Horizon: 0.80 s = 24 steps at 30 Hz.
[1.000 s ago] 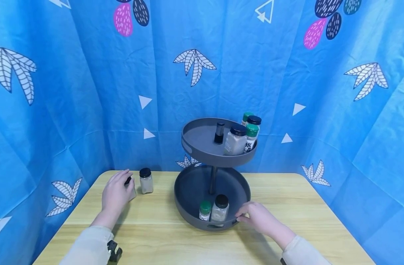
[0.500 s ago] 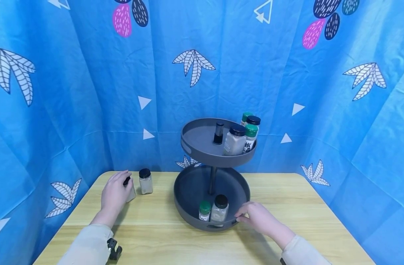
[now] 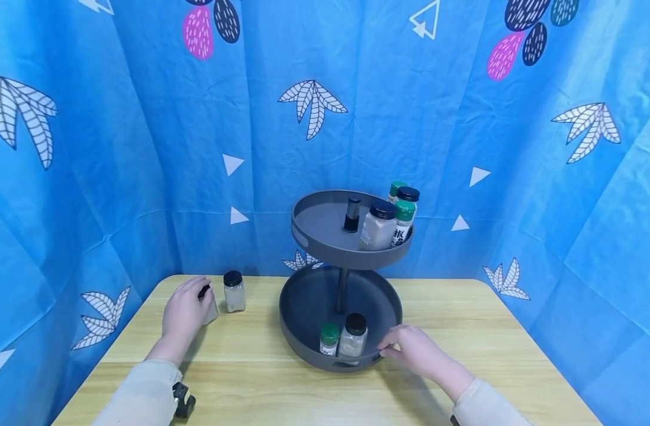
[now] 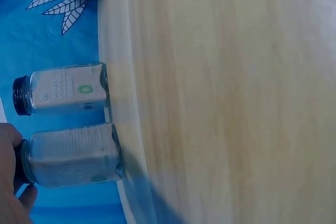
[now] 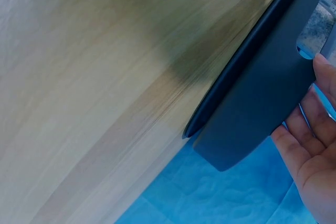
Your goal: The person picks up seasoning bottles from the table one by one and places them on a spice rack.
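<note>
My left hand [image 3: 184,312] grips the black lid of a glass spice jar [image 4: 73,156] standing on the table at the left. Beside it, a second black-lidded spice jar [image 3: 234,293] stands upright, a small gap apart. My right hand [image 3: 414,349] pinches the rim of the lower tray on a dark grey two-tier spice rack [image 3: 351,258]. In the right wrist view the thumb [image 5: 323,69] lies on the outer wall near a handle cutout, and the other fingers reach over the rim. A green-lidded bottle [image 3: 329,340] and a black-lidded jar [image 3: 354,337] stand in the lower tray.
Several green- and black-lidded bottles, including a large jar [image 3: 378,228], crowd the right side of the upper tray. A short post [image 3: 352,214] rises at that tray's centre. The wooden table [image 3: 261,384] ends at a blue patterned curtain [image 3: 314,160].
</note>
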Tool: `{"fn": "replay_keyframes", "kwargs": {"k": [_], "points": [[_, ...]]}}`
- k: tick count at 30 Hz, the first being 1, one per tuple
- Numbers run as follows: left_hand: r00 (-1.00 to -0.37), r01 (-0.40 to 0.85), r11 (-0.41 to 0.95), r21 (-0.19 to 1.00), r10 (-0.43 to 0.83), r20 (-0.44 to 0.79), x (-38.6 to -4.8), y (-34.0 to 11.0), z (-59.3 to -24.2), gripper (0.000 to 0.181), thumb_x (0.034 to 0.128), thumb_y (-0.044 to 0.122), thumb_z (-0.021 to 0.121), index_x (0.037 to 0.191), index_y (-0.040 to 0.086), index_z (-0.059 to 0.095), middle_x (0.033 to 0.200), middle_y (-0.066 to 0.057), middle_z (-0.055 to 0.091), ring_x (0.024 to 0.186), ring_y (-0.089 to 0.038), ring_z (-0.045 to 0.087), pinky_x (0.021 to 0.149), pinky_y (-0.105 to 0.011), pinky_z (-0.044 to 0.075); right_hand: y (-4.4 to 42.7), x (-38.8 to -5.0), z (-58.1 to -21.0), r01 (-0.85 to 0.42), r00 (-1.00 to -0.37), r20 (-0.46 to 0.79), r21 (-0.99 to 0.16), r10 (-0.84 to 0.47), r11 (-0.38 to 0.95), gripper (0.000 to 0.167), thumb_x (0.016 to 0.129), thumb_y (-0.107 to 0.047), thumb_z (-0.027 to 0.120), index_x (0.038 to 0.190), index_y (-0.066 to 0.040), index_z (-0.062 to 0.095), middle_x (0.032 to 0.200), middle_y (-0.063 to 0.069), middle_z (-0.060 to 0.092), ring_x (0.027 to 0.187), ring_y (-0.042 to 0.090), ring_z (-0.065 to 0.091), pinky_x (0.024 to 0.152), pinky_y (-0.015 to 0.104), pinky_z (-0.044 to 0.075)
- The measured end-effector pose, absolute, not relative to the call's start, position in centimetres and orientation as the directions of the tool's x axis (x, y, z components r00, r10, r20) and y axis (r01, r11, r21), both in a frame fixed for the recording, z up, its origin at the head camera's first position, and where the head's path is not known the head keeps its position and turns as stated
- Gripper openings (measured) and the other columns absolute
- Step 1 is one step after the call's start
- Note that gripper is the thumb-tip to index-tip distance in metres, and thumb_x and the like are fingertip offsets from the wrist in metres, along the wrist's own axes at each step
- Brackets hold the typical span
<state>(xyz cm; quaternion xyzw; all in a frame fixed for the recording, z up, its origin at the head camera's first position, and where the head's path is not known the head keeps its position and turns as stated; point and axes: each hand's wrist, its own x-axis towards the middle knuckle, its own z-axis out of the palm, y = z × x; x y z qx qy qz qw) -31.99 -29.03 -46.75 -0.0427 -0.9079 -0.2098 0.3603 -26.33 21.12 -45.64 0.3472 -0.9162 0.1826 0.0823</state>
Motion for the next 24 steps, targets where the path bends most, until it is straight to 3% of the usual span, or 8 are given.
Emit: {"fn": "replay_keyframes", "kwargs": {"k": [24], "points": [[-0.753,0.236,0.901,0.364,-0.067,0.655,-32.30,-29.51,-47.25,0.028,0.0921,0.008,0.068,0.116,-0.007,0.069,0.125,-0.027,0.064,0.118,-0.047,0.057,0.102,-0.061,0.045,21.07,-26.18,-45.45,-0.674,-0.739,0.284,-0.295,-0.611,0.678,0.008,0.085,-0.009,0.078,0.092,-0.012,0.080,0.089,-0.006,0.074,0.085,0.012,0.068,0.079,0.034,0.059]]}}
